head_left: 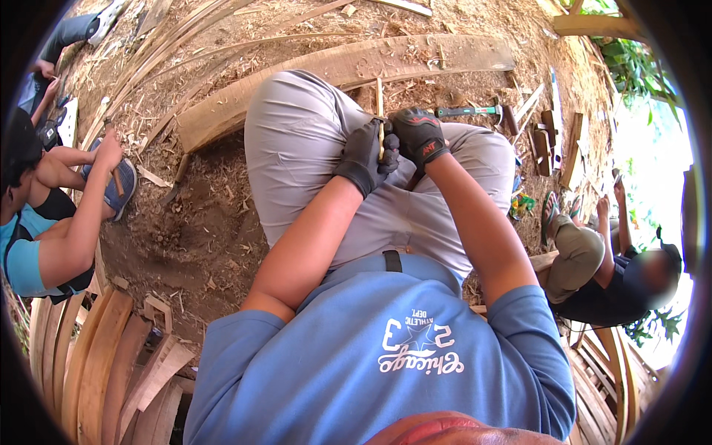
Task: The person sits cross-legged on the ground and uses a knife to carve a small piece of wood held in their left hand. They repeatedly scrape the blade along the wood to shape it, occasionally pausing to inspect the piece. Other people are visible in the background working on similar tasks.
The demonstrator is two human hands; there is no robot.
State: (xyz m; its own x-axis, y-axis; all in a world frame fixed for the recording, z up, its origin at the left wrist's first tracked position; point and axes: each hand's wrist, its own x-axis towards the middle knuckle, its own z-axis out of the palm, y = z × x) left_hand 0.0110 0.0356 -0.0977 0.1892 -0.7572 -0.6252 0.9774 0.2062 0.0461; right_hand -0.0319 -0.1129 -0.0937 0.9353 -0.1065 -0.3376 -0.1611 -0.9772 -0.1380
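Gripping a thin strip of bamboo [380,119] between them, my gloved fingers are curled shut: the left hand [365,156] wraps around the strip's lower part, and the right hand [419,136] closes on it just beside, the two black gloves touching. The strip stands nearly upright, its top poking up past my knuckles toward the far side, above my knees in grey trousers [297,141]. Beyond my knees a long curved wooden plank [348,67] lies across the ground, which is covered in shavings and scraps. Far right of my hands a hammer with a green handle [471,112] rests on the dirt, near a few short wooden pieces [545,141]. To the left a person in a light blue top [44,222] crouches with a hand on something by their sandal. To the right another person in dark clothes [608,274] sits low. Near left, a stack of curved wooden slats [96,363] lies beside me.
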